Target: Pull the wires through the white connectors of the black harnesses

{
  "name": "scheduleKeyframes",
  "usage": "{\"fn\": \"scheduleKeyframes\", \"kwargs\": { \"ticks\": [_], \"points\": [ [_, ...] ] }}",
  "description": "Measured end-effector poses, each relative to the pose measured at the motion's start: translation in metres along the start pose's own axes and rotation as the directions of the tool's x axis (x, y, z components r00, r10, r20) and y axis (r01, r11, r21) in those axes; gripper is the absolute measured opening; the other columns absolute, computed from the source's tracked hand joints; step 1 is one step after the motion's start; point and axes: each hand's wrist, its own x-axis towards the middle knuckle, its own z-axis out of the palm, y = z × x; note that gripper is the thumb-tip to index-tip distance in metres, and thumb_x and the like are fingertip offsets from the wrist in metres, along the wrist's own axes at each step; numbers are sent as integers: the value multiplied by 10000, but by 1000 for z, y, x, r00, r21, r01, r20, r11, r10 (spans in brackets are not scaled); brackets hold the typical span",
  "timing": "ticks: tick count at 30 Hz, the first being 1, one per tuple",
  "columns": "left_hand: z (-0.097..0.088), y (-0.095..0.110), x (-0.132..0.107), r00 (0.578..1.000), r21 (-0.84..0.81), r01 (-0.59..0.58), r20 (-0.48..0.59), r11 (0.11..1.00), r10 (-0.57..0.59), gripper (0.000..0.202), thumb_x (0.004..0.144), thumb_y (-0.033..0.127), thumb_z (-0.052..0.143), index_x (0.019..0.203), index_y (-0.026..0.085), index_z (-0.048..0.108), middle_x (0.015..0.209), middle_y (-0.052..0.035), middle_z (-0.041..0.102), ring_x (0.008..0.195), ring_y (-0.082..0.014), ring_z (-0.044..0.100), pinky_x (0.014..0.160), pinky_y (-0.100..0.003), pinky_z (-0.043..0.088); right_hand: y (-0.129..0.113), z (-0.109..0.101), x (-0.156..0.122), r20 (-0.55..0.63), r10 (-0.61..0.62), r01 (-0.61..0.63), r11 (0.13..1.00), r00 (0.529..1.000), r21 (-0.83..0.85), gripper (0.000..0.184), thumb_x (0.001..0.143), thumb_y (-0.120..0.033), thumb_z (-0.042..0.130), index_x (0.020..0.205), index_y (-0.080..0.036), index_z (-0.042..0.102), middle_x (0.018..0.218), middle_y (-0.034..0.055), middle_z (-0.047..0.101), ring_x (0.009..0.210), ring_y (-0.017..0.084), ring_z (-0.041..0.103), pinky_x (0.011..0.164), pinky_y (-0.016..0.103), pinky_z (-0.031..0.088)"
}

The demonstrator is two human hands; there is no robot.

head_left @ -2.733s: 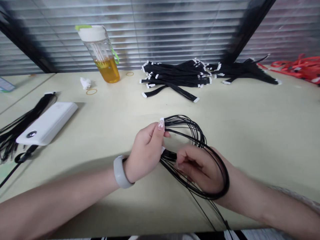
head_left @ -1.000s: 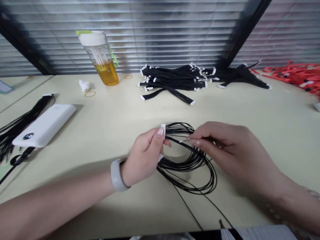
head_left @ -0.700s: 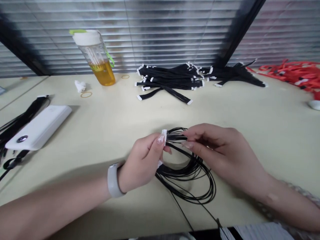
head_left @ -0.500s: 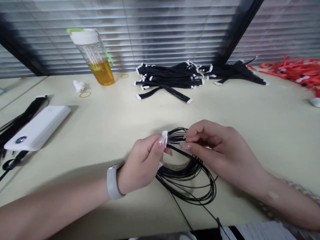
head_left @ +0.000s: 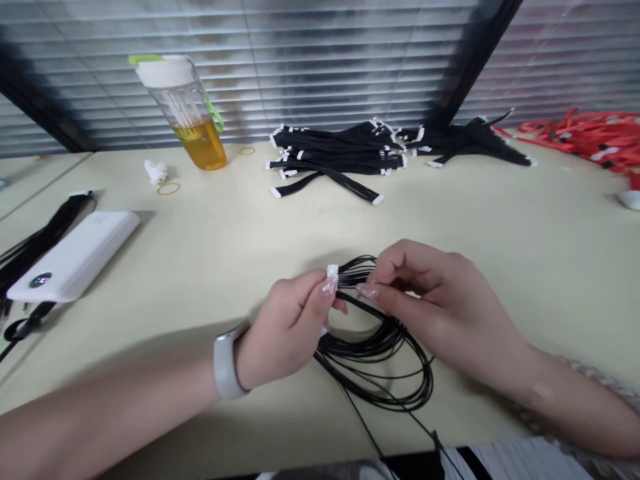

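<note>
Between thumb and fingers, my left hand (head_left: 295,310) grips a white connector (head_left: 333,271) with thin black wires running out of its right side. My right hand (head_left: 425,293) is closed in a pinch on these black wires (head_left: 356,272), a short way right of the connector. Its fingertips hide which wire or wires they hold. Below both hands, the wires curve round in a loose black coil (head_left: 400,397) over the table. Part of a second white piece shows under my left palm.
Black cables with white connectors (head_left: 340,150) lie piled at the back, red cables (head_left: 590,140) at the far right. A bottle of amber liquid (head_left: 200,143) stands back left. A white power bank (head_left: 80,257) rests beside black cables (head_left: 50,230). Papers (head_left: 520,460) lie at the front edge.
My left hand and the connector have shifted very slightly right. The right fingertips have slid a little left along the wires, closer to the connector.
</note>
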Motion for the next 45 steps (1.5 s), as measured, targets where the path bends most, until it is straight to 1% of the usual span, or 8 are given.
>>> {"fn": "scheduleKeyframes", "kwargs": {
  "ticks": [9, 15, 21, 25, 28, 33, 40, 45],
  "points": [
    [0, -3, 5, 999, 45, 19, -29, 999, -18, 416, 957, 387, 314, 626, 171, 443, 548, 8, 482, 613, -114, 544, 569, -230, 428, 6, -2, 5, -42, -184, 170, 961, 982, -216, 27, 812, -174, 573, 824, -186, 553, 687, -33, 610, 596, 74, 524, 556, 189, 409],
    [-3, -1, 13, 968, 24, 110, -231, 994, -101, 416, 943, 412, 337, 659, 162, 510, 544, 6, 486, 534, -100, 483, 507, -214, 391, 14, -13, 12, -15, -321, 273, 830, 947, -487, 421, 748, -234, 663, 1145, -189, 530, 841, 7, 596, 677, 109, 550, 611, 231, 440],
    [-3, -2, 19, 937, -52, 159, -306, 986, -168, 406, 918, 455, 393, 689, 157, 549, 507, 22, 448, 460, -89, 403, 454, -220, 338, -1, -15, -2, -45, -506, 398, 727, 861, -560, 224, 764, -291, 666, 691, -168, 494, 671, 8, 498, 608, 102, 460, 541, 228, 349],
    [-4, -2, 20, 925, -85, 155, -338, 984, -175, 418, 906, 475, 419, 671, 153, 544, 493, 24, 438, 463, -87, 403, 470, -218, 353, -5, -10, -7, 275, -190, 293, 864, 942, -409, 394, 864, -323, 526, 548, -159, 360, 485, -32, 367, 452, 68, 293, 443, 231, 216],
    [-5, -2, 20, 917, -109, 177, -343, 978, -204, 409, 909, 466, 420, 678, 152, 546, 483, 24, 442, 454, -88, 408, 455, -215, 348, -2, -6, -5, 444, 25, 119, 948, 896, -295, 359, 892, -291, 444, 568, -157, 367, 530, -23, 404, 491, 72, 313, 438, 211, 233],
    [-4, -2, 20, 921, -78, 173, -341, 982, -189, 431, 933, 451, 362, 683, 153, 547, 491, 17, 450, 451, -89, 414, 449, -215, 350, 7, 1, -3, 600, 75, -58, 997, 796, -48, 258, 909, -223, 358, 676, -168, 454, 616, -16, 476, 560, 81, 433, 482, 198, 326],
    [-4, -1, 19, 927, -102, 165, -323, 981, -189, 412, 915, 455, 410, 656, 158, 528, 490, 19, 451, 445, -85, 406, 438, -211, 348, 8, 2, -2, 599, 34, -28, 999, 800, -19, 214, 879, -257, 445, 713, -154, 531, 641, -19, 496, 606, 81, 443, 530, 197, 346],
    [-3, -1, 20, 921, -90, 170, -339, 981, -190, 429, 935, 439, 357, 655, 161, 525, 483, 14, 458, 463, -90, 438, 470, -215, 374, 3, 4, -5, 702, 261, -424, 903, 663, 65, 310, 935, -377, 313, 844, -184, 537, 593, -25, 558, 413, 54, 459, 375, 134, 360]
  ]
}}
